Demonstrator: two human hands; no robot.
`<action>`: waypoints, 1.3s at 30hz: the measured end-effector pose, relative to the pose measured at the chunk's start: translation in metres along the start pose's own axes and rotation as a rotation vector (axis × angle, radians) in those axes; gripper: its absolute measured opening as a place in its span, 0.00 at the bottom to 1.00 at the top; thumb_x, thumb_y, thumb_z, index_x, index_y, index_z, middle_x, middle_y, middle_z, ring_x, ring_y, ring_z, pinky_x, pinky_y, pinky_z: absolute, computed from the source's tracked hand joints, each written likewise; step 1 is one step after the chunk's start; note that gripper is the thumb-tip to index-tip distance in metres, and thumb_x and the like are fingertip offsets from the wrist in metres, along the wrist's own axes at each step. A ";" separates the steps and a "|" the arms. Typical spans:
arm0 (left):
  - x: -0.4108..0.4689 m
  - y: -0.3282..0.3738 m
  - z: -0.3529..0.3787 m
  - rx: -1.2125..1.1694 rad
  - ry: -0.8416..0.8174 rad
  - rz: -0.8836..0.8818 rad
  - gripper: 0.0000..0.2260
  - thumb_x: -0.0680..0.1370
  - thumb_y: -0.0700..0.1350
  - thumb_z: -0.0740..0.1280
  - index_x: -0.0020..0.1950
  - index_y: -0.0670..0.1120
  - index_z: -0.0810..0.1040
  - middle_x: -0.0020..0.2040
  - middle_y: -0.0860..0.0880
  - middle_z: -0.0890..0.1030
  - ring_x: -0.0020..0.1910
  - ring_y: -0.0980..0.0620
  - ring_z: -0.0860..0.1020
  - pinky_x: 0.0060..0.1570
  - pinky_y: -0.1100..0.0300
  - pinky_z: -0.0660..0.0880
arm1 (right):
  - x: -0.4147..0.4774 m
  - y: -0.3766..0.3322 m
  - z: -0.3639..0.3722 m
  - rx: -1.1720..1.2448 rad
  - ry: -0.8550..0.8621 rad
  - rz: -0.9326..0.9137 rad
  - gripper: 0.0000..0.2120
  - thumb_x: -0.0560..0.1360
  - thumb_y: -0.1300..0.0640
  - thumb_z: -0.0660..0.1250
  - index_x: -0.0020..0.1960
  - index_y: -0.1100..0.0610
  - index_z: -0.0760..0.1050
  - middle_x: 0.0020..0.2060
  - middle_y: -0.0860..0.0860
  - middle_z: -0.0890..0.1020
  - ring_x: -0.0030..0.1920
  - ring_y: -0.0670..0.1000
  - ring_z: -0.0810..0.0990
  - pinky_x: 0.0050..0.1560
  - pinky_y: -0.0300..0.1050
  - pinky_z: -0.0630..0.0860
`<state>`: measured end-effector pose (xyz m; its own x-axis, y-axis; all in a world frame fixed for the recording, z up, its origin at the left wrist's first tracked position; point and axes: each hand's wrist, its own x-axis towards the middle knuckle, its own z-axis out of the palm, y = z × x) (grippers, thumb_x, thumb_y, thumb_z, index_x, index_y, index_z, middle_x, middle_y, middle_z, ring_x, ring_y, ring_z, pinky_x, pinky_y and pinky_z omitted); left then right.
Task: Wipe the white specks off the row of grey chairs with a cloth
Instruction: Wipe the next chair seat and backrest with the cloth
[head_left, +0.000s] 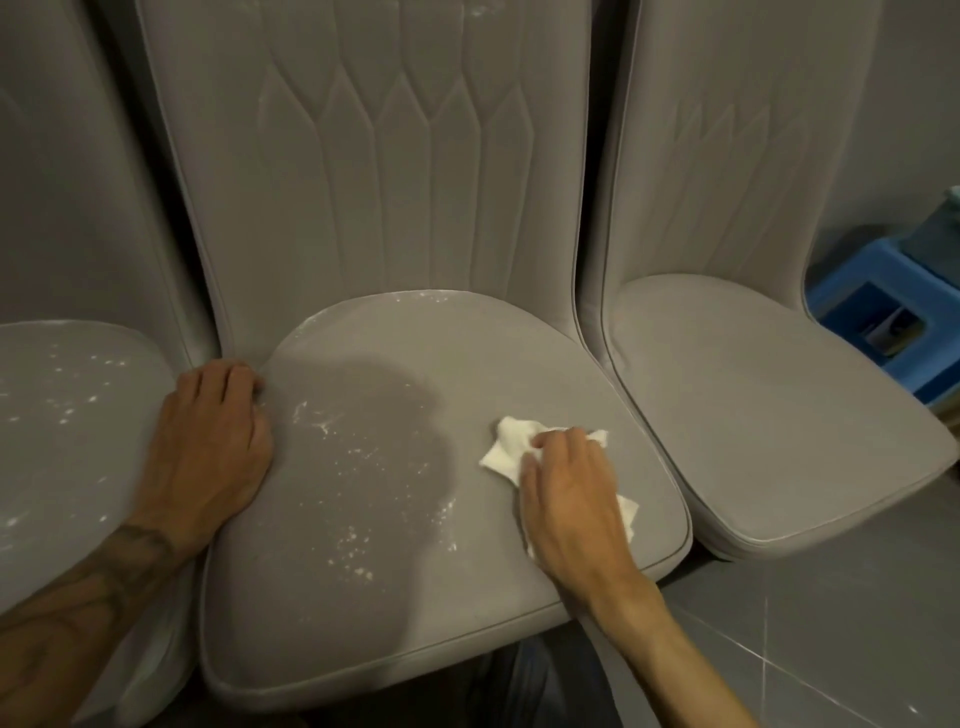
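Wiping is in hand on the middle chair seat, and the job looks roughly half done. The chair to its right shows no marks, while white specks dot the middle seat's left half and back rim, and the seat to its left is thickly speckled and seemingly untouched. The right hand lies palm down on the right part of the middle seat, fingers bent and grasping the crumpled white cloth, which is pressed to the fabric. The left hand rests on the middle seat's left edge, fingertips bent at the back corner; whether it clasps the edge cannot be told.
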<state>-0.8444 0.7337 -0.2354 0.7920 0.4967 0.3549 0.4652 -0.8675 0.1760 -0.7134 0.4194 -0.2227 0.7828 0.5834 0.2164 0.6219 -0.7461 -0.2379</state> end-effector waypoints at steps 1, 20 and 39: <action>0.000 0.000 0.000 0.001 0.000 -0.001 0.13 0.76 0.43 0.55 0.54 0.38 0.74 0.54 0.35 0.75 0.50 0.35 0.72 0.48 0.38 0.70 | 0.000 0.001 0.000 -0.033 0.017 0.059 0.13 0.85 0.52 0.49 0.57 0.55 0.70 0.53 0.51 0.73 0.50 0.51 0.69 0.54 0.49 0.68; -0.001 -0.004 0.005 -0.018 0.038 0.022 0.12 0.76 0.41 0.56 0.54 0.37 0.74 0.54 0.36 0.76 0.50 0.36 0.71 0.48 0.40 0.70 | -0.016 -0.062 0.028 0.164 0.042 -0.163 0.07 0.83 0.55 0.56 0.53 0.55 0.72 0.48 0.50 0.72 0.46 0.52 0.69 0.49 0.48 0.67; 0.001 -0.006 0.009 -0.090 0.024 -0.004 0.12 0.76 0.42 0.56 0.52 0.39 0.74 0.54 0.38 0.76 0.50 0.38 0.72 0.49 0.41 0.72 | 0.117 -0.069 0.051 -0.051 -0.037 -0.007 0.14 0.82 0.55 0.52 0.59 0.62 0.70 0.56 0.60 0.74 0.55 0.61 0.72 0.55 0.54 0.65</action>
<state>-0.8433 0.7399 -0.2442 0.7799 0.5004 0.3759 0.4303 -0.8649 0.2585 -0.6633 0.5554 -0.2288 0.7796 0.5991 0.1824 0.6258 -0.7571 -0.1876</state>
